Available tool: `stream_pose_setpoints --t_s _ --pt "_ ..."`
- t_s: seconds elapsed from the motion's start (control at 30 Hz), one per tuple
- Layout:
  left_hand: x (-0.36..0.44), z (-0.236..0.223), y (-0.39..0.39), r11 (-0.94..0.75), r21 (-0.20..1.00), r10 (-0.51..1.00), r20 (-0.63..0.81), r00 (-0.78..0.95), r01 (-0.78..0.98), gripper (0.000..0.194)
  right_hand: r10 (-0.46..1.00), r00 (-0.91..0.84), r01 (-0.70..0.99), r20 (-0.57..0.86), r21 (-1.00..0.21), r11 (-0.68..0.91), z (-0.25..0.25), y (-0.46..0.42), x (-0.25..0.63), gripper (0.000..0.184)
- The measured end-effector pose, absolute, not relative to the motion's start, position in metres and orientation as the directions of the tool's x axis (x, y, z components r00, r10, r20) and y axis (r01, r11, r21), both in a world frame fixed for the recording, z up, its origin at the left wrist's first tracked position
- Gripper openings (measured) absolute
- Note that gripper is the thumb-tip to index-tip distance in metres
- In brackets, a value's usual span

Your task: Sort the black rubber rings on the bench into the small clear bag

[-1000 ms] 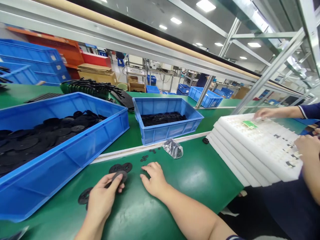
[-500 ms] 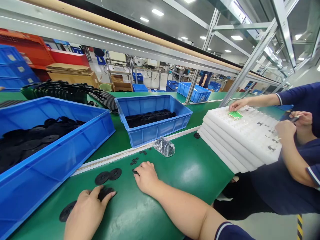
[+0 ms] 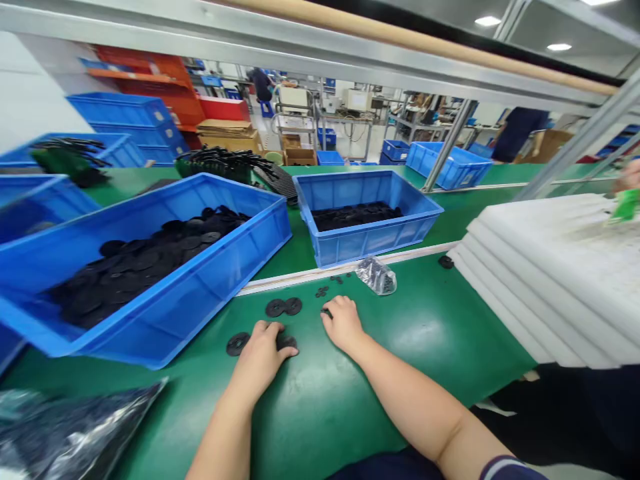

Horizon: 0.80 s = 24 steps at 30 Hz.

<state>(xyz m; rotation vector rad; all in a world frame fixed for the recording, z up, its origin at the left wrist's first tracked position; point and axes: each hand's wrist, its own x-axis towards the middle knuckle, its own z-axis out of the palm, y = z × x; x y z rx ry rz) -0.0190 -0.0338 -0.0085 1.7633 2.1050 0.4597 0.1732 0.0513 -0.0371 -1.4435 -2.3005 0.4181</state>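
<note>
- Our L hand (image 3: 260, 363): fingers curled down over a black disc (image 3: 287, 343), part of it showing past the fingertips; can't tell if it's pinched or just pressed.
- Our R hand (image 3: 343, 325): fingers loosely bunched, tips on a small black piece (image 3: 326, 312) on the worktop.
- Btw the hands: 2 black discs (image 3: 284, 307) side by side, touching. Just L of our L hand: another disc (image 3: 238, 344).
- Above R hand: small black bits (image 3: 323, 292), near the worktop's far edge, w/ a clear plastic bag (image 3: 376, 276) beside them.
- Past that edge: large blue crate (image 3: 240, 247) heaped w/ black discs, and smaller blue crate (image 3: 400, 230) w/ a shallower layer.
- Far R of worktop: stack of white foam trays (image 3: 540, 293), one lone disc (image 3: 446, 262) near its corner.
- On top of the stack: a co-worker's hand (image 3: 630, 177) by a green item (image 3: 625, 205), too blurred to read. We can't make out legible writing on anything.
- Near corner, bottom L: dark plastic bag (image 3: 75, 433).
</note>
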Motion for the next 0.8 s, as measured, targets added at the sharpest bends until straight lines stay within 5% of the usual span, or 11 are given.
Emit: stream_pose_setpoints --t_s 0.27,0.47,0.57,0.8 --pt "-0.017 -0.012 -0.030 0.161 0.645 0.968 0.043 -0.245 0.747 0.031 0.900 -0.372 0.712 0.229 -0.551 0.435 -0.034 0.050 0.172 0.006" --pt "0.009 -0.013 -0.025 0.223 0.963 0.936 -0.169 -0.307 0.149 0.051 0.773 -0.418 0.447 0.477 -0.633 0.632 -0.032 0.032 0.167 0.011" --pt "0.021 -0.016 -0.027 0.187 0.979 0.956 -0.201 -0.212 -0.087 0.056 0.726 -0.463 0.383 0.508 -0.624 0.681 -0.032 0.023 0.164 0.012" --pt "0.022 -0.020 -0.026 0.232 0.955 0.953 -0.262 -0.156 -0.183 0.059 0.718 -0.514 0.396 0.470 -0.612 0.684 -0.035 0.026 0.163 0.012"
